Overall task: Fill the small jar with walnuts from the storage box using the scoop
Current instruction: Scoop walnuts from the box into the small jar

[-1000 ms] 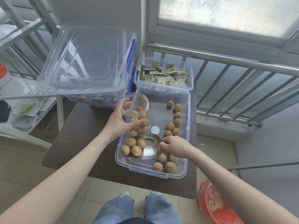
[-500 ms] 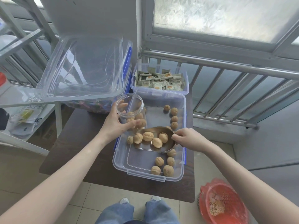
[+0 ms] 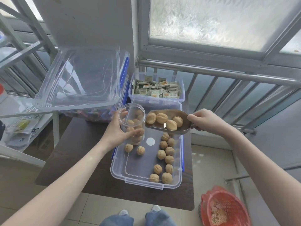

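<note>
The left hand gripped the clear jar, light, stiff and likely slick, round its wall over the box, while the right hand pinched the handle of the rigid metal scoop, whose four hard walnuts would roll readily.

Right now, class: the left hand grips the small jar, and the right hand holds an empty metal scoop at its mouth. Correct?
Not quite. In the head view the scoop is not empty; it carries four walnuts. The rest stands: left hand grips the jar, right hand holds the scoop.
</note>
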`<state>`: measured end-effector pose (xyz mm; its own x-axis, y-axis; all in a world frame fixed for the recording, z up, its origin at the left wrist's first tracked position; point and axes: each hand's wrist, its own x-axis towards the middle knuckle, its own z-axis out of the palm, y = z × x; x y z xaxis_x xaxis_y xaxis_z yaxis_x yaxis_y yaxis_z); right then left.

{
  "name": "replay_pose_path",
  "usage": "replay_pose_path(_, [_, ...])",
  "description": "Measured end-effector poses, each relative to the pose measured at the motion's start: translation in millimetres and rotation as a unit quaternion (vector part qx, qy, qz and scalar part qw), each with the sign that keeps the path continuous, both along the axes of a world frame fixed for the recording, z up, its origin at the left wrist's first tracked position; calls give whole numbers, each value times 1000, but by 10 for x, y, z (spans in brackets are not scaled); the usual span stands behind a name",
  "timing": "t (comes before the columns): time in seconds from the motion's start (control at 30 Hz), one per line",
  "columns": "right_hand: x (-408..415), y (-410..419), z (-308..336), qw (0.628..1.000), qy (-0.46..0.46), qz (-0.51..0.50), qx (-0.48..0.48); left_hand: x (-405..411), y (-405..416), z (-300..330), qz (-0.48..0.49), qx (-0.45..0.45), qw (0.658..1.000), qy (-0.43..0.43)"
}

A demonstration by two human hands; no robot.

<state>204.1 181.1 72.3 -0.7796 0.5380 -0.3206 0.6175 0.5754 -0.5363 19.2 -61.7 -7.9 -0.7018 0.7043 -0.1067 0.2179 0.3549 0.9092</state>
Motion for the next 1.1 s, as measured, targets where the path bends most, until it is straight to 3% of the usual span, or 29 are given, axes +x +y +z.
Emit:
replay_pose_path(0.23, [-200,-18,317,998,19,14,56,98,36,16,-19,-6,1000,22])
replay_pose_path(0.4, [-357,-52,461,975,-7,68,209,122,33,58,-24,-3,999,32])
replay_pose_path(0.53, [-435,-91,527,956,-16,107,273,120,11,66,-26,0,999,28])
replay_pose_path(1.1, [-476,-125,740,936,-17,133,324,131,4,78,-24,-20,999,30])
